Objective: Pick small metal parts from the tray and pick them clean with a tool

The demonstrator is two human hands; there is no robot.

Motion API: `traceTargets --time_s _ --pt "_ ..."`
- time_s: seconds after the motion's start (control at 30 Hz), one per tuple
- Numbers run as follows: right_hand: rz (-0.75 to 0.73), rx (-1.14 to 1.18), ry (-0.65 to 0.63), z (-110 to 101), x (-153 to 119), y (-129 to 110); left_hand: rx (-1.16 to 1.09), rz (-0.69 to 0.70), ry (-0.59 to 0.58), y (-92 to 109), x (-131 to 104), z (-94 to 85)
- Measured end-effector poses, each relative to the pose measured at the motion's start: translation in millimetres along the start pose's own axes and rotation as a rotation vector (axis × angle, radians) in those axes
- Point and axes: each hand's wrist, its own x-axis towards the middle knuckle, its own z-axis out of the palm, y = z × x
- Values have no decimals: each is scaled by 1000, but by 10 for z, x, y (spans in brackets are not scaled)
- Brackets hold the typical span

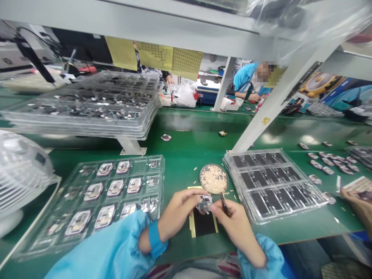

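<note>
My left hand pinches a small electronic module with a bare circuit side and a rounded metal frame. My right hand is closed around slim black tweezers, whose end sticks up past the fingers. Its thumb tip touches the right edge of the module. Below both hands lies a black pad edged with yellow tape. Just beyond them stands a round dish full of small pale pieces, some of them scattered beside it. The tweezers' tips are hidden.
On the left, a clear tray holds several modules; stacked trays sit on a shelf above. A tray stack with black screens lies right. Loose modules lie farther right, near another person's hand. A white fan stands left.
</note>
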Motion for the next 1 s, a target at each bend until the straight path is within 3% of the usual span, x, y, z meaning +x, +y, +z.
traceTargets --time_s 0.13,0.37,0.57,1.0 --pt "-11 -15 40 -2 21 17 -14 14 -39 -25 -27 30" --pt "-12 -7 76 -15 41 50 296 86 44 -42 -46 91" --pt "-16 7 78 -5 56 67 426 260 32 -14 -92 54" --pt "-43 -12 116 -6 54 12 487 318 44 -5 -103 38"
